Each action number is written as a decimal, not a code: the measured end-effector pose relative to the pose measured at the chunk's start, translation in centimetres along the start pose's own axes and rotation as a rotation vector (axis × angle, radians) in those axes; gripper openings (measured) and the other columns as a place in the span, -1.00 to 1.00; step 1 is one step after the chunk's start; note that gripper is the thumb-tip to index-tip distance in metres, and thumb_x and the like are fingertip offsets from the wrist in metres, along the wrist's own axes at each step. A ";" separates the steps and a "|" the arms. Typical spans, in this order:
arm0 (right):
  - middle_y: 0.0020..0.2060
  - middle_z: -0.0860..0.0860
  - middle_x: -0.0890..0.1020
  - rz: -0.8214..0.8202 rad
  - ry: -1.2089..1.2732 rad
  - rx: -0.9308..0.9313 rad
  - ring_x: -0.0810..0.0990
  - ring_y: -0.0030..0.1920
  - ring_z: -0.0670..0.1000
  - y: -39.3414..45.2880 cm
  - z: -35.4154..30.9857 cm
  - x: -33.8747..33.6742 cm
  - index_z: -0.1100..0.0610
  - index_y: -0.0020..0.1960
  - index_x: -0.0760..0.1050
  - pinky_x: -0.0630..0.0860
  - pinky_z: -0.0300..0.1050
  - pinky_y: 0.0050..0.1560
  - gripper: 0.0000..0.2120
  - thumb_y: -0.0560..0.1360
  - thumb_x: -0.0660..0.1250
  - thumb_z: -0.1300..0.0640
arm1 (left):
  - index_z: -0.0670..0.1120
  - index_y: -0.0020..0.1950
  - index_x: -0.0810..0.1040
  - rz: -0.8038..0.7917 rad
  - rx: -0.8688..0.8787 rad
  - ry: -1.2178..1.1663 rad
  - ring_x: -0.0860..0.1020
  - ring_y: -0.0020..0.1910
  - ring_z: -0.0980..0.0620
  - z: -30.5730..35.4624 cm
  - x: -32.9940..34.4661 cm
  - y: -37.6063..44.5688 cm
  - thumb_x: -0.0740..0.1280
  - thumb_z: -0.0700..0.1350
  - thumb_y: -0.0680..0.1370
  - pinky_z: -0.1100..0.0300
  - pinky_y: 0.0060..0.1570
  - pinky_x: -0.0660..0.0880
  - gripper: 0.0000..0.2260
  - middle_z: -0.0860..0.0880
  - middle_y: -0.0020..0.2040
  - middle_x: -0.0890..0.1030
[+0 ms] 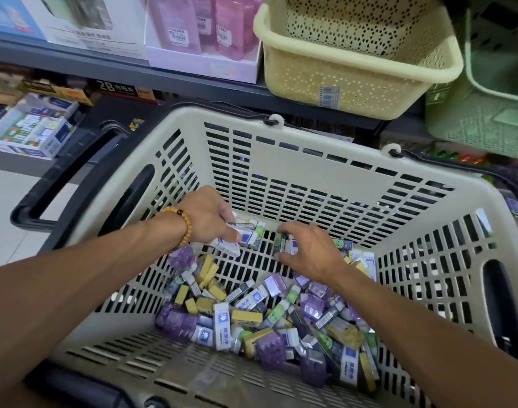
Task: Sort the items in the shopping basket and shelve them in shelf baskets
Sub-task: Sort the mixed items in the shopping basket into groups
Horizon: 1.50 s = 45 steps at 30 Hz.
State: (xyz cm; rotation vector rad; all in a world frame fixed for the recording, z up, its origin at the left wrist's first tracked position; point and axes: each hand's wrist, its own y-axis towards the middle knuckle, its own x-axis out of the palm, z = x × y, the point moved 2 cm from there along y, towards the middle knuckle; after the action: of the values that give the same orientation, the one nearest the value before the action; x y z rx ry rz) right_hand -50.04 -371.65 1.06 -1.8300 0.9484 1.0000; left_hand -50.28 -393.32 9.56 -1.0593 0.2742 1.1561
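While left hand fingers clamp white erasers | right hand fingers spread, touching basket items

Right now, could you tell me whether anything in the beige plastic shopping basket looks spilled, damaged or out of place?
Nothing stands out: the beige slatted shopping basket looks intact, holding a loose, unsorted heap of small boxed erasers.
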 end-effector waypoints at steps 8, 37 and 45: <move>0.25 0.02 0.50 0.035 0.042 -0.055 0.41 0.27 0.04 0.8 -1.2 1.2 -0.03 0.46 0.34 0.37 0.00 0.25 -0.38 0.47 0.40 -0.18 | -0.07 -0.03 0.65 0.019 -0.041 -0.019 0.55 -0.17 0.07 -0.3 -0.2 0.1 0.58 -0.03 0.32 0.29 -0.02 0.46 -0.71 -0.07 0.19 0.61; 0.33 0.05 0.51 0.018 -0.189 -0.184 0.42 0.29 0.07 -0.2 0.0 0.8 -0.01 0.32 0.51 0.38 0.05 0.32 -0.56 0.58 0.15 -0.22 | -0.03 -0.11 0.63 0.075 -0.036 -0.079 0.50 -0.27 0.14 -0.1 -0.7 0.3 0.59 -0.05 0.32 0.28 -0.08 0.48 -0.78 -0.04 0.15 0.62; 0.09 0.06 0.59 0.096 0.041 0.026 0.56 0.11 0.10 1.2 -1.5 1.0 0.13 0.25 0.52 0.52 0.06 0.14 -0.56 0.50 0.38 -0.14 | -0.07 -0.02 0.65 0.087 -0.057 -0.096 0.56 -0.11 0.06 -0.2 -0.8 0.3 0.58 -0.06 0.33 0.28 0.00 0.46 -0.72 -0.06 0.17 0.62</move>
State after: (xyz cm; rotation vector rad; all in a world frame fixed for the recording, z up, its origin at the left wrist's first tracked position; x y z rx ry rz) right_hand -50.25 -373.68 0.33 -1.8046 1.0776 1.0066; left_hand -50.79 -393.93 9.80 -1.0468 0.2146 1.2959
